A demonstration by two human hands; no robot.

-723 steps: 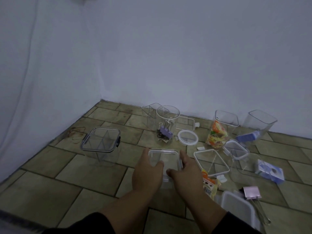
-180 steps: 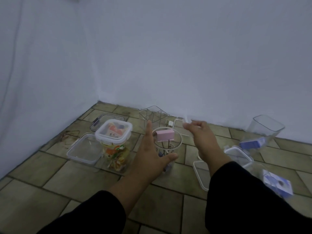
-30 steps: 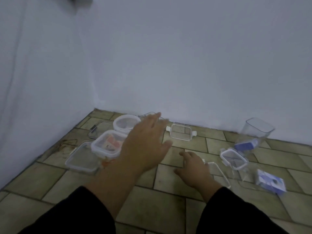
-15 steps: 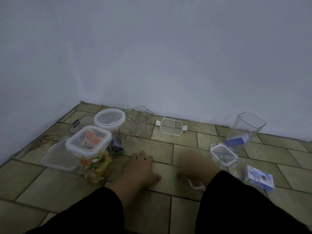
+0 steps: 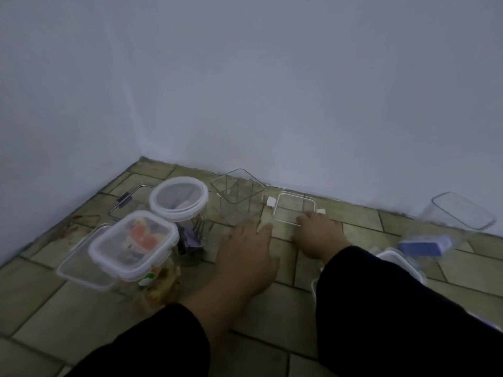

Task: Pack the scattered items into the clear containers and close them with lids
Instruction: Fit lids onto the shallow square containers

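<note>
My left hand lies palm down over the tiled floor, its straight fingers reaching the base of an open clear square container near the wall. My right hand is also palm down, fingertips touching the near rim of a square clear lid with white clips. At the left stand a round jar with a white lid holding clips and a closed rectangular container of snack packets. A blue box lies by a tilted open container at the right.
A flat lidded container sits at the far left, with a lid with black clips behind it. A white-rimmed lid lies beside my right sleeve. The wall corner closes the space behind and to the left.
Both hands have moved forward toward the wall. My right hand now touches the square lid, and my left hand has come up to the open square container.
</note>
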